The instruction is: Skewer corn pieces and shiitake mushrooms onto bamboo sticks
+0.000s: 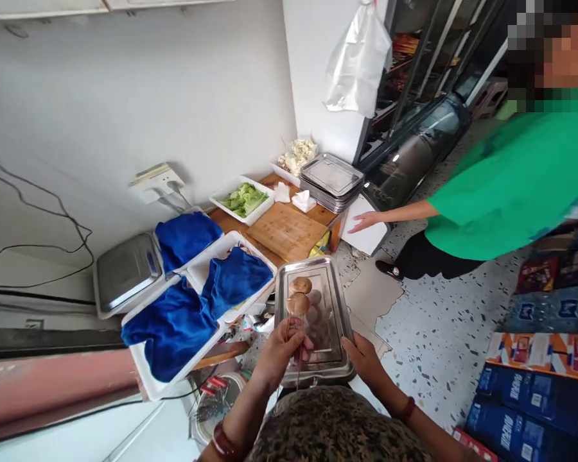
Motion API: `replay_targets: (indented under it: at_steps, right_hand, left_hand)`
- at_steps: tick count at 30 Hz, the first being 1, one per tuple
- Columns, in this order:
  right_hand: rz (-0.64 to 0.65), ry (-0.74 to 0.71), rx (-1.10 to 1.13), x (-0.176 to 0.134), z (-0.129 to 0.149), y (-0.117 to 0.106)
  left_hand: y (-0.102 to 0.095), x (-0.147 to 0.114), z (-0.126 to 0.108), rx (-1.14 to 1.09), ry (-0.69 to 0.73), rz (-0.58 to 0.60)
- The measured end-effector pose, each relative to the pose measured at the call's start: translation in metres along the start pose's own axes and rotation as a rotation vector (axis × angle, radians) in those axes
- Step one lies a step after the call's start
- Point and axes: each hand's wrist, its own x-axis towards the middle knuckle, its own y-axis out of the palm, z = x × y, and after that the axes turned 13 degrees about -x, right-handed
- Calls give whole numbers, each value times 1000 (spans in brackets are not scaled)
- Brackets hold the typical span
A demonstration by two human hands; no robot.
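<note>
At the far left, a flat stainless-steel weighing scale is sitting against the wall, with white plastic tubs covered by blue cloths lying just beside it. Behind them, a white tray of green leaf vegetable and a bare wooden cutting board are resting on the wooden table.

The left hand is pinching a thin bamboo skewer threaded with round brown mushroom caps; the fingers are closing narrowly around the stick's lower end, below the food. The skewer is lying over the shiny rectangular stainless-steel tray, its caps near the tray's far end. The right hand is gripping the tray's near right rim, fingers curling under the edge, thumb on top.

Handling judgement: the skewer is likely light and stiff but thin, and the caps are soft and probably slip or rotate on the stick, so the bare stick end is the sound grip point. The tray is probably light, rigid and smooth, possibly slippery; a rim grip is suiting it.

Further right, a stack of similar metal trays is standing at the table end, and another person in a green shirt is reaching a hand toward a white box.
</note>
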Motion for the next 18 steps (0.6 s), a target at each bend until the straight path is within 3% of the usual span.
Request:
replay_targets:
  at_steps: [3,6,10,13,18]
  right_hand:
    - [-54,58,21,-18,-17,-5]
    - [-203,121,48,-44,-33,-8]
    - [-359,193,133,-83,-47,8]
    - [-416,242,184,-107,-48,33]
    - [-429,247,248,-129,-39,76]
  left_hand:
    - [13,5,14,65,-64,56]
    - [22,14,23,122,-125,164]
    - [26,20,39,177,-155,290]
    - [15,13,52,180,-172,333]
    - [-21,-9,62,113,-226,282]
